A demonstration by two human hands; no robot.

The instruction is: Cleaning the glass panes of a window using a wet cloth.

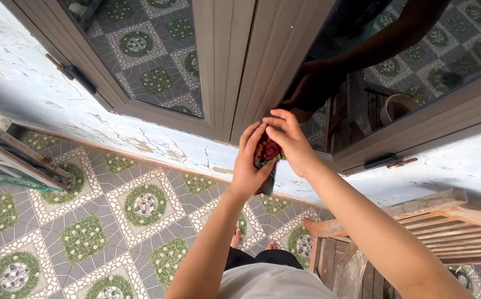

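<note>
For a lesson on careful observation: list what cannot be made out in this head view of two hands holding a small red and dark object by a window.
- Small red and dark object: mostly hidden by left hand and right hand; kind unclear.
- Grip of either hand: fingers overlap, contact hidden.
- Brown wooden slatted furniture: cut off by the right and bottom edges.
- Dark window glass: reflections hide the interior.

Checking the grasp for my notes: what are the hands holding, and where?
Both hands, left hand and right hand, hold a small red-and-dark object; exact grip unclear.

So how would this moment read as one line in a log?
left hand: holds red patterned cloth | right hand: pinches cloth top | place: before window frame | below: patterned floor tiles
</note>
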